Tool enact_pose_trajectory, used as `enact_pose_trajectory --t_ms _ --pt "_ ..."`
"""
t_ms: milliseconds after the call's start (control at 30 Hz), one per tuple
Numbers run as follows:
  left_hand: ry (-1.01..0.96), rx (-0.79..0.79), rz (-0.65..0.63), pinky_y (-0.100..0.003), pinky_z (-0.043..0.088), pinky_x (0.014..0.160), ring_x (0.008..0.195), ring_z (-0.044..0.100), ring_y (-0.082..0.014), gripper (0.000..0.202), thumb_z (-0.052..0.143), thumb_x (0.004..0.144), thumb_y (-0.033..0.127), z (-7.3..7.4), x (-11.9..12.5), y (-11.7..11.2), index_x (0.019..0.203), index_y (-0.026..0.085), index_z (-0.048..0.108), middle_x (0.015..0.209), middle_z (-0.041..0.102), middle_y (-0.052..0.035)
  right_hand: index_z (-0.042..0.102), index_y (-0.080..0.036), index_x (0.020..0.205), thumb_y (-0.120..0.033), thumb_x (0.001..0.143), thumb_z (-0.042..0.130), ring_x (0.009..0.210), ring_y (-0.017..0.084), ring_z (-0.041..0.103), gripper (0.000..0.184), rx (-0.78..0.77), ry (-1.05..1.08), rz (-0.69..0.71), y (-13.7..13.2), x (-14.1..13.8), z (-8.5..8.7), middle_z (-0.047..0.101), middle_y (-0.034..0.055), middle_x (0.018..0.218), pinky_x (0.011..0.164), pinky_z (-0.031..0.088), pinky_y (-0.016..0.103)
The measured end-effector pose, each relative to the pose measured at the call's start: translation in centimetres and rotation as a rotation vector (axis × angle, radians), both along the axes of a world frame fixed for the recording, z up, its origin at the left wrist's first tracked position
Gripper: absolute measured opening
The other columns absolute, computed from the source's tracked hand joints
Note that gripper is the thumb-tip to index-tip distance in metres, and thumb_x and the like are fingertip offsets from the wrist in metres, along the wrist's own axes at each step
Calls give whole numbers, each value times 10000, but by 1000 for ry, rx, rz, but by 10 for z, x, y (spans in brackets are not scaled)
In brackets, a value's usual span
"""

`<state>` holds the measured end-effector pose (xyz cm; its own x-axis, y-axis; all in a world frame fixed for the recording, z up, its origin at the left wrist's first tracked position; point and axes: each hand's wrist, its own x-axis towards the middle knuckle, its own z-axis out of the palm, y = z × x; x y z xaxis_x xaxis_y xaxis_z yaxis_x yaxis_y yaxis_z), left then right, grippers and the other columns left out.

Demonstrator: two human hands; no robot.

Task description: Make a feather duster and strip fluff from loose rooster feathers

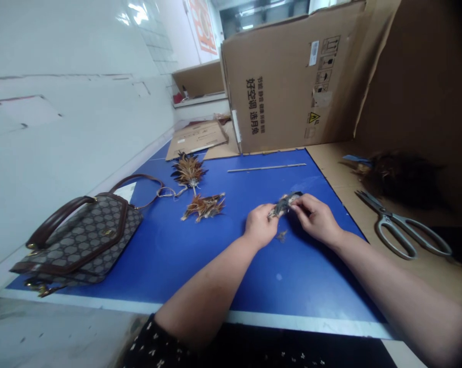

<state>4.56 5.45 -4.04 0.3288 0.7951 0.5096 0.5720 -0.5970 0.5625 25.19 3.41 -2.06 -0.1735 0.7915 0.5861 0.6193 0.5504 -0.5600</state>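
Over the right part of the blue table top (215, 250), my left hand (260, 226) is closed round one end of a dark, grey-and-white feather piece (283, 205). At its other end, my right hand (315, 217) pinches the feathers between thumb and fingers. A small tuft of loose fluff (281, 236) lies on the blue surface just below the hands. To the left lie a flat brown feather strip (203, 207) and, behind it, a bundle of brown and black feathers (188, 171) with a pale stem. Which feathers my fingertips cover is hidden.
A patterned handbag (85, 237) stands at the left. Scissors (401, 225) and a dark feather heap (403, 179) rest on cardboard at the right. A thin strip (267, 167) lies behind my hands, before a large cardboard box (288, 97). Flattened cardboard (196, 137) lies at the back.
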Motion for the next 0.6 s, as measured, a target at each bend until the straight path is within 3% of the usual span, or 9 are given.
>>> enact_pose_trajectory --t_ms 400,600 --pt "-128 -113 -27 -270 496 725 740 632 -149 127 676 918 308 1 0 1 927 201 744 825 726 -23 609 -235 948 -328 1000 525 879 261 646 136 5 -57 -109 1 5 0 684 100 943 809 528 399" --pt "-151 -171 -8 -237 450 656 672 577 -125 177 651 927 315 -2 -1 4 828 180 708 729 666 4 638 -232 990 -342 963 601 650 178 563 120 47 16 -102 -10 0 12 653 73 933 676 514 351"
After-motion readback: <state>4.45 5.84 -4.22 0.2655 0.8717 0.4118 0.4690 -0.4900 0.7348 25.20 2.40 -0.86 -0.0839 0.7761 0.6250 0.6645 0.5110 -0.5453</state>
